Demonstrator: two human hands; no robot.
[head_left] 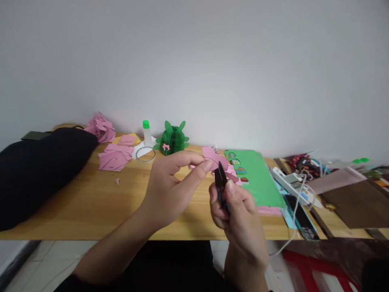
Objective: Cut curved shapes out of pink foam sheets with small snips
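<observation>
Pinched between the thumb and forefinger of my left hand [173, 188] is a small piece of pink paper [216, 157]. My right hand [238, 211] is wrapped round a pair of dark scissors [221, 182], whose blades point up at the paper's lower edge. Whether the blades touch the paper I cannot tell. Behind the hands stands a green paper ball [173, 140] with leaf-like tabs and a small pink flower on it. More pink paper pieces [232, 176] lie behind the scissors, partly hidden.
Pink paper scraps [116, 157], a glue bottle [146, 132] and a tape ring [146, 154] lie at the left, beside a black bag [45, 170]. To the right are a green folder [258, 174], a power strip [290, 184], a phone [300, 217] and a white cable [296, 219].
</observation>
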